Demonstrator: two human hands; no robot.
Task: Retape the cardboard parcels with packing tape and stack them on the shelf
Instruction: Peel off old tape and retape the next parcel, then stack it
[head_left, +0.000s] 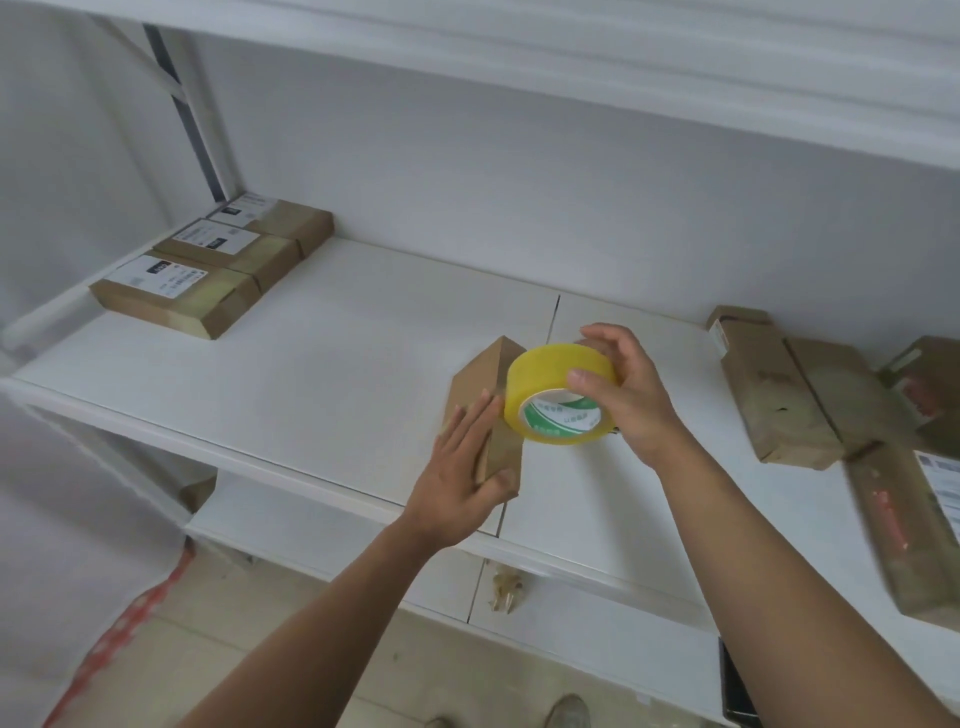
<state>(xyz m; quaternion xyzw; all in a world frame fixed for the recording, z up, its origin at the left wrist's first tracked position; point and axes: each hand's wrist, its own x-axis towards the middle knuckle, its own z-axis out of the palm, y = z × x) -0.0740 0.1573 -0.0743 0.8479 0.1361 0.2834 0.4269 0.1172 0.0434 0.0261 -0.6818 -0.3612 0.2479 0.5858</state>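
A narrow cardboard parcel (480, 384) stands on its long edge near the front of the white shelf (322, 374). My left hand (465, 470) lies flat along its left face with straight fingers, the thumb hooked round the near end. My right hand (626, 392) grips a roll of yellow packing tape (558, 395) by its rim, held against the parcel's right side. Three taped parcels (208, 265) with white labels lie in a row at the shelf's back left.
Several more cardboard parcels (789, 384) lie at the right end of the shelf, one with a white label (940, 483) near the front edge. An upper shelf board (571, 62) overhangs. A lower shelf (311, 525), the floor and a scrap of tape (506, 590) show below.
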